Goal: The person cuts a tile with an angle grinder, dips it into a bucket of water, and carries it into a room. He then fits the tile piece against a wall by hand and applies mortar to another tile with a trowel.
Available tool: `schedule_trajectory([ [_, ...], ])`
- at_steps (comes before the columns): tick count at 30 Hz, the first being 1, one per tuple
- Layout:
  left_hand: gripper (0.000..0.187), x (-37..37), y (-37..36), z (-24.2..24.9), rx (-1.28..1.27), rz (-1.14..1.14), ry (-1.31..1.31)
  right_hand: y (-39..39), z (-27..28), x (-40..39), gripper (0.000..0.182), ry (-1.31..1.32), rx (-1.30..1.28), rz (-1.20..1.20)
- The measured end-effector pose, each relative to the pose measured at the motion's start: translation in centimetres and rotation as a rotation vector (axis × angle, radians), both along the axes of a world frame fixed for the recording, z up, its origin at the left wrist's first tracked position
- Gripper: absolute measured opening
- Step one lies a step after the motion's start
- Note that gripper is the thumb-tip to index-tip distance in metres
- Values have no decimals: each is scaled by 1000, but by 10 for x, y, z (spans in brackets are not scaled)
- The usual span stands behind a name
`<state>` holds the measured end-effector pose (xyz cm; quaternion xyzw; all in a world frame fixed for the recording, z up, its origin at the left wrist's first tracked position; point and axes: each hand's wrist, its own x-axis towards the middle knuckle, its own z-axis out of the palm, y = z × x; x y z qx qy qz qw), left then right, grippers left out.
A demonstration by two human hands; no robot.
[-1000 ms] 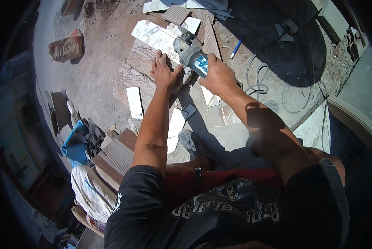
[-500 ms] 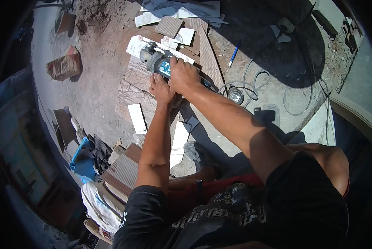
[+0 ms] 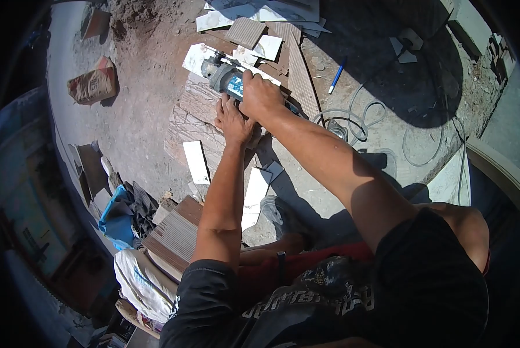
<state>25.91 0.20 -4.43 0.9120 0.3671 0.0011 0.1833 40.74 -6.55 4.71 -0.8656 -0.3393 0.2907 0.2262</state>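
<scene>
My right hand [image 3: 262, 95] is wrapped round the body of an angle grinder [image 3: 234, 84] with a grey head and a blue label. The grinder lies over a long white tile [image 3: 194, 60], its head towards the tile's left end. The disc cannot be made out. My left hand [image 3: 235, 120] rests close below the grinder, fingers stretched out over the scored slab [image 3: 193, 116]; the surface under its palm is hidden. A narrow white tile piece [image 3: 195, 162] lies nearer to me on the left.
White and brown tile offcuts [image 3: 246, 33] are piled beyond the grinder. A blue pen [image 3: 337, 75] and a looped grey cord [image 3: 361, 119] lie to the right. A paper bag [image 3: 93, 83] sits at left. My shoe [image 3: 274, 213] stands beside white tile pieces [image 3: 255, 194].
The whole scene has shifted slightly right in view. The grinder and both hands keep about the same place over the tile; my right forearm now covers more of the round object by the cord.
</scene>
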Motion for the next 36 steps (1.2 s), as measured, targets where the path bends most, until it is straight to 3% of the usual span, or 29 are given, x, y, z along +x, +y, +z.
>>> schedule_trajectory([
  [22,103,-1,-1,0,4,-7,5,-2,4,3,57,23,-47,26],
  [28,102,1,-2,3,-18,14,7,-3,6,2,50,-16,-46,32],
  [36,100,1,-2,1,-16,15,-14,-5,3,0,59,37,-51,11],
])
